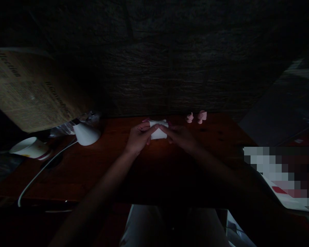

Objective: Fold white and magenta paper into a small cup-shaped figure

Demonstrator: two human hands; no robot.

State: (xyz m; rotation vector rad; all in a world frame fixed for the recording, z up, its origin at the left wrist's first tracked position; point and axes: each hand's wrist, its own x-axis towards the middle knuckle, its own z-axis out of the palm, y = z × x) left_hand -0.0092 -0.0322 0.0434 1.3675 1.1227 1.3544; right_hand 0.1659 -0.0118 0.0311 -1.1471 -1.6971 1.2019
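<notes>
In dim light, my left hand and my right hand meet over a wooden table. Between them is a small white folded piece, soft-looking like tissue or cloth; its exact kind is unclear. Both thumbs press on its upper face, their tips nearly touching, while the other fingers curl round its sides and underneath. Bits of magenta show behind its far corners, partly covered by the fingers. Just beyond my right hand stand two small pink objects, apart from it.
A white cone-shaped object with a pale cable sits left on the table. Farther left are a paper cup, clear plastic and a printed brown paper bag. A dark stone-patterned wall rises behind; a dark panel leans right.
</notes>
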